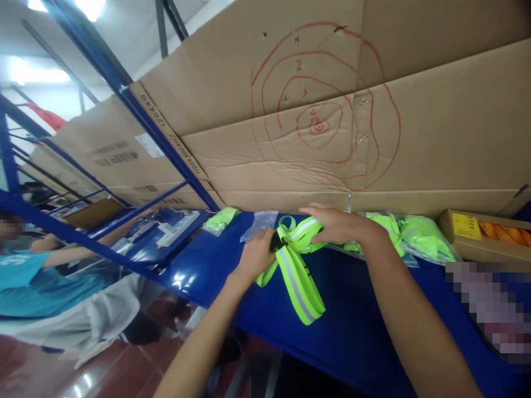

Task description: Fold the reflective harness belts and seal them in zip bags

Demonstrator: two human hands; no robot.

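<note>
A neon yellow reflective strap with a grey stripe lies folded on the blue table. My left hand is closed on the strap near a black buckle. Over the strap's upper loops rests my right hand, fingers extended and pressing on them. A clear plastic bag lies just behind my left hand.
Bagged neon straps are piled at the right, and one more bagged strap lies at the left. A cardboard box with orange items stands far right. Cardboard sheets wall the back. A person in teal sits left behind blue racking.
</note>
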